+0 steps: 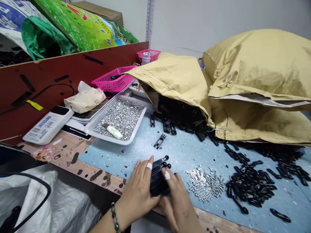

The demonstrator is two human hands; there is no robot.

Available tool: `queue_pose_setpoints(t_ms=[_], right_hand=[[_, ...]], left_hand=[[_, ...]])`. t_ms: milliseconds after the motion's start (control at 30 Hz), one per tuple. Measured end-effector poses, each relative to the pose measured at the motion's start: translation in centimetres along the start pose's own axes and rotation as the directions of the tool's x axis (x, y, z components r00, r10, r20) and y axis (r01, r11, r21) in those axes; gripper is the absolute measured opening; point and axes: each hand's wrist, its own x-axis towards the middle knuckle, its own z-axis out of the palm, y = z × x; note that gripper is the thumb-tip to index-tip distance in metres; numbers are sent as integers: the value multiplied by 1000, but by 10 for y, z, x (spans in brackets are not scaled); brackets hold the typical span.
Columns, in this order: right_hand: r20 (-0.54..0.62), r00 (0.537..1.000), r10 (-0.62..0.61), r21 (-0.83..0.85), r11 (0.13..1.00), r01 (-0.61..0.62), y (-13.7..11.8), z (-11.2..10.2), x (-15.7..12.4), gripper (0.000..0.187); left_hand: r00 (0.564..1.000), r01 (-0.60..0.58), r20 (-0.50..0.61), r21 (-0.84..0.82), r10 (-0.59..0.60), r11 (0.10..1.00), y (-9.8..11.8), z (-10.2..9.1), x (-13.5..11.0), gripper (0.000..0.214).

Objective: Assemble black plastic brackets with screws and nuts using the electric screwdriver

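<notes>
A bunch of long black plastic parts (157, 176) with round ends lies between my two hands at the table's front edge. My left hand (138, 184), a white band around one finger, presses along the left side with fingers held close together. My right hand (178, 200), white tape on a finger, curls against the right side of the same bunch. The lower part of the bunch is hidden by my hands. Just to the right are small silver nuts (200, 186) and silver screws (216, 183). Beyond the hands lies a single black frame-like piece (159, 141).
A white tray (130, 139) of small metal pieces stands left of centre, near a white scale (48, 124) and pink basket (114, 84). Paper sacks (175, 72) spill black parts at the back. A pile of black levers (252, 184) sits right. A red board (80, 68) borders the left.
</notes>
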Motion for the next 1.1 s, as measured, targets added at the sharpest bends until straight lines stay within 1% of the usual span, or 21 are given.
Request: queue_pose_setpoints(t_ms=[67,100,233,333,400,500,567,633,667,767,833,933,1000,1033,1100], right_hand=[[85,994,-72,10,997,72,-6,4,3,68],[112,990,-89,20,996,87,-8,6,4,71],[138,989,-52,56,997,45,-12,9,8,71],[154,987,-55,73,996,44,-9,8,8,71],[168,985,-48,38,998,42,-5,8,10,72],[135,991,-9,-57,998,16,4,8,15,73],[76,996,37,-106,994,-29,8,7,17,71],[19,998,62,-119,991,-59,7,5,13,67],[15,999,45,-107,993,-43,5,3,8,66],[61,995,-83,-39,996,85,-3,3,-8,65],[80,991,-107,-25,994,109,-7,5,-16,66],[40,999,-31,-56,998,33,-7,10,-21,66],[-17,999,32,-55,998,-33,-6,12,-22,63],[-58,995,79,-45,996,-81,-6,12,-23,62],[-153,971,186,-2,982,-189,-6,10,-26,57]], left_hand=[[1000,-14,-10,25,14,1000,-1,1,0,86],[1000,-17,-10,32,18,999,-1,1,0,83],[1000,4,10,32,-4,999,2,-2,2,76],[999,26,-26,43,-24,999,4,-1,2,68],[998,29,-60,48,-26,998,6,2,1,67],[997,12,-78,61,-8,998,8,3,1,65],[997,12,-79,79,-6,997,9,2,2,59],[997,11,-78,87,-4,996,9,1,3,60],[997,11,-77,87,-5,996,9,0,3,61],[997,12,-79,93,-4,996,9,1,3,60],[996,16,-89,112,-6,994,10,2,2,57],[996,10,-93,134,3,991,12,1,2,61],[997,7,-82,142,4,990,13,-2,3,63],[997,9,-73,145,2,989,14,-4,3,63],[999,17,-51,150,-9,989,16,-8,4,62]])
